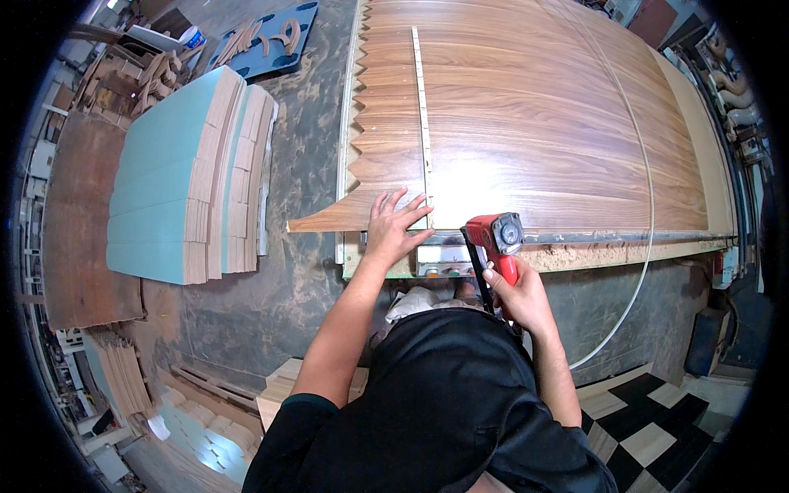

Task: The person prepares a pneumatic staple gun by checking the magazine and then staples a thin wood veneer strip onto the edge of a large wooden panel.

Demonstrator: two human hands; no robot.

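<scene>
A large wood-grain panel lies on the workbench in front of me, its left edge cut in a zigzag. On it rests a narrow pale strip with marks along its length, running away from me. My left hand lies at the panel's near edge, fingers spread, with fingertips at the strip's near end. My right hand grips the handle of a red and black nail gun, which stands just off the near edge, right of the strip.
A pale air hose curves across the panel's right side and down past the bench. Stacked light-blue-topped boards stand on the floor at left. Behind them sits a blue pallet with curved wooden pieces. Black and wood-coloured blocks lie at lower right.
</scene>
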